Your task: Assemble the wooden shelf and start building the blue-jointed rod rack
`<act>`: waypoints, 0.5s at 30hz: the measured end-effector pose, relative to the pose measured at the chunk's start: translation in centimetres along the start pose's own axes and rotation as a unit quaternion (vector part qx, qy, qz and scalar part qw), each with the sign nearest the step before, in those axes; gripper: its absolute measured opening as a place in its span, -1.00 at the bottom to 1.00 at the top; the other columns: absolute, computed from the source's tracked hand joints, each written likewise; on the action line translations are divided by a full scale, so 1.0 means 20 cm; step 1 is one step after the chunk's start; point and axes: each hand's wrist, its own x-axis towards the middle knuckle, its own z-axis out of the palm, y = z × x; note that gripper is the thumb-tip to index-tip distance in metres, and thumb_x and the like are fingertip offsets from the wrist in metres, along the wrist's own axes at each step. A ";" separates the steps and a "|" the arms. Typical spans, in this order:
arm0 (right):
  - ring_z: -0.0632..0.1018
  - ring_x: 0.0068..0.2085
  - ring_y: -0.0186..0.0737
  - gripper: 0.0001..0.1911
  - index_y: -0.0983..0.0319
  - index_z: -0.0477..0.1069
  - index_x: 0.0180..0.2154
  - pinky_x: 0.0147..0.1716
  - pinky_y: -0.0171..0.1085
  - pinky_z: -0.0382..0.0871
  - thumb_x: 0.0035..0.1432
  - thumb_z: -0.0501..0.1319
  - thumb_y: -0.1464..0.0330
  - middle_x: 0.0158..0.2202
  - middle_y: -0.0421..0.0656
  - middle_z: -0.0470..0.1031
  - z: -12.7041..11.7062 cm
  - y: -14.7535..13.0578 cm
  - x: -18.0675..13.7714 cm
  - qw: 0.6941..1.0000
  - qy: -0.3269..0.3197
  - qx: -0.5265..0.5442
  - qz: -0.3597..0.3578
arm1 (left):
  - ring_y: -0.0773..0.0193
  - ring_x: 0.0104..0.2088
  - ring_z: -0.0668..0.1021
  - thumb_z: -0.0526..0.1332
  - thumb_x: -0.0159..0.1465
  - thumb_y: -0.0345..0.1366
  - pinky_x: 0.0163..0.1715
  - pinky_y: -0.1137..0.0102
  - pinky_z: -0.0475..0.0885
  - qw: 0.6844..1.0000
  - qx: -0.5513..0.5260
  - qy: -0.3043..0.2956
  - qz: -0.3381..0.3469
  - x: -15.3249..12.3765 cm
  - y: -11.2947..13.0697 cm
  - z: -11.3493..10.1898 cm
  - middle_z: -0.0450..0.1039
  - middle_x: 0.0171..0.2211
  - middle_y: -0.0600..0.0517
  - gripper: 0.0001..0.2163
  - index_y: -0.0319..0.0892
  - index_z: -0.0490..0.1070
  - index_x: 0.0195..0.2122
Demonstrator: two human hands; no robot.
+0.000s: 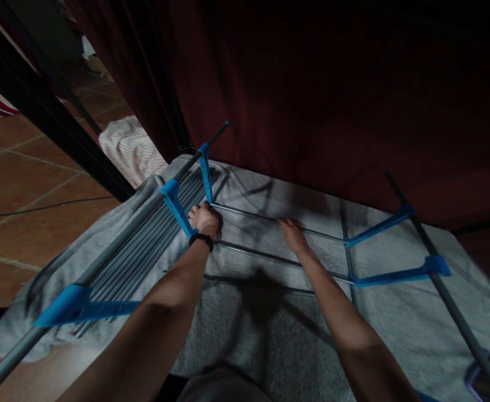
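My left hand (206,219), with a black band on its wrist, is closed at the left end of the far metal tube (253,214), where it meets a blue plastic bracket (206,176). My right hand (294,233) has its fingers curled over the same tube, further right. A second metal tube (261,255) runs parallel and nearer to me. Blue brackets (389,275) at the right join these crossbars to a long grey pole (454,312). Along the left, another long pole (131,230) carries several brackets, including a near one (81,307).
Several loose grey tubes (144,248) lie side by side under the left pole. A grey blanket (245,335) covers the surface beneath the frame. Behind it hangs a dark red curtain (312,100). Tiled floor (31,184) and a dark post (56,106) are at the left.
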 end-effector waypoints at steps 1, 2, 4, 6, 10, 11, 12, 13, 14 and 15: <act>0.46 0.05 -0.06 -0.60 0.16 0.44 0.16 0.11 -0.14 0.22 0.40 0.02 0.45 0.05 0.00 0.50 0.00 0.01 0.00 1.000 0.002 -0.001 0.002 | -0.20 0.05 0.41 0.00 0.33 -0.37 -0.12 -0.01 0.37 1.000 0.001 -0.004 -0.004 0.01 0.00 0.00 0.38 0.03 -0.28 -0.60 -0.05 0.43 0.13; 0.45 0.06 -0.06 -0.59 0.17 0.44 0.17 0.11 -0.14 0.22 0.40 0.02 0.45 0.05 0.00 0.50 0.00 0.02 0.00 1.000 0.004 0.000 0.003 | -0.20 0.04 0.43 0.00 0.33 -0.35 -0.13 -0.01 0.37 1.000 0.003 -0.007 -0.007 0.02 -0.01 0.00 0.39 0.02 -0.28 -0.61 -0.05 0.44 0.12; 0.45 0.06 -0.06 -0.59 0.17 0.43 0.17 0.11 -0.14 0.22 0.40 0.01 0.45 0.05 0.00 0.51 0.01 0.03 0.00 1.000 0.004 0.001 0.004 | -0.20 0.02 0.44 0.01 0.33 -0.34 -0.14 -0.01 0.37 1.000 0.011 -0.008 -0.009 0.02 -0.01 0.00 0.40 0.00 -0.28 -0.60 -0.04 0.44 0.14; 0.45 0.05 -0.07 -0.58 0.17 0.44 0.17 0.11 -0.14 0.22 0.39 0.01 0.46 0.05 0.00 0.51 0.02 0.03 0.01 1.000 0.000 0.002 0.005 | -0.20 0.02 0.44 0.01 0.33 -0.35 -0.14 0.00 0.37 1.000 0.019 -0.012 -0.010 0.02 0.00 -0.01 0.39 0.01 -0.29 -0.58 -0.04 0.42 0.18; 0.45 0.05 -0.07 -0.59 0.17 0.46 0.14 0.11 -0.14 0.20 0.39 0.00 0.46 0.03 0.01 0.51 0.04 0.02 0.03 1.000 0.002 0.002 0.014 | -0.19 0.06 0.43 -0.01 0.37 -0.33 -0.10 0.02 0.36 0.998 0.033 -0.042 -0.014 0.00 0.01 -0.04 0.38 0.05 -0.28 -0.57 -0.06 0.39 0.22; 0.44 0.05 -0.07 -0.59 0.17 0.46 0.14 0.11 -0.14 0.20 0.39 0.00 0.46 0.03 0.00 0.51 0.04 0.02 0.03 1.000 0.005 0.003 0.014 | -0.19 0.06 0.43 -0.01 0.37 -0.33 -0.10 0.03 0.36 0.998 0.035 -0.051 -0.013 0.00 0.02 -0.05 0.38 0.06 -0.28 -0.57 -0.06 0.39 0.22; 0.44 0.05 -0.07 -0.59 0.17 0.46 0.14 0.11 -0.13 0.20 0.39 0.00 0.46 0.03 0.00 0.51 0.04 0.02 0.03 1.000 0.007 0.004 0.014 | -0.20 0.06 0.43 0.00 0.36 -0.33 -0.10 0.02 0.36 0.998 0.036 -0.057 -0.009 0.00 0.02 -0.06 0.38 0.06 -0.29 -0.56 -0.07 0.39 0.23; 0.44 0.05 -0.07 -0.59 0.17 0.46 0.15 0.11 -0.13 0.20 0.39 0.00 0.46 0.03 0.00 0.51 0.04 0.02 0.04 1.000 0.009 0.004 0.013 | -0.20 0.06 0.43 0.01 0.35 -0.34 -0.11 0.02 0.36 0.997 0.036 -0.061 -0.006 0.00 0.02 -0.06 0.38 0.06 -0.29 -0.56 -0.07 0.38 0.24; 0.44 0.04 -0.07 -0.58 0.17 0.45 0.16 0.11 -0.14 0.20 0.40 -0.01 0.45 0.03 -0.01 0.51 0.04 0.03 0.04 1.000 0.009 0.005 0.012 | -0.21 0.05 0.44 0.03 0.34 -0.35 -0.12 0.02 0.36 0.997 0.034 -0.063 -0.003 0.00 0.02 -0.06 0.38 0.06 -0.30 -0.54 -0.07 0.38 0.24; 0.45 0.04 -0.08 -0.58 0.17 0.44 0.17 0.11 -0.14 0.20 0.40 -0.01 0.45 0.04 -0.01 0.51 0.04 0.03 0.04 1.000 0.009 0.006 0.010 | -0.21 0.05 0.44 0.04 0.33 -0.36 -0.13 0.01 0.36 0.998 0.032 -0.062 -0.002 0.00 0.01 -0.06 0.38 0.06 -0.30 -0.54 -0.07 0.37 0.25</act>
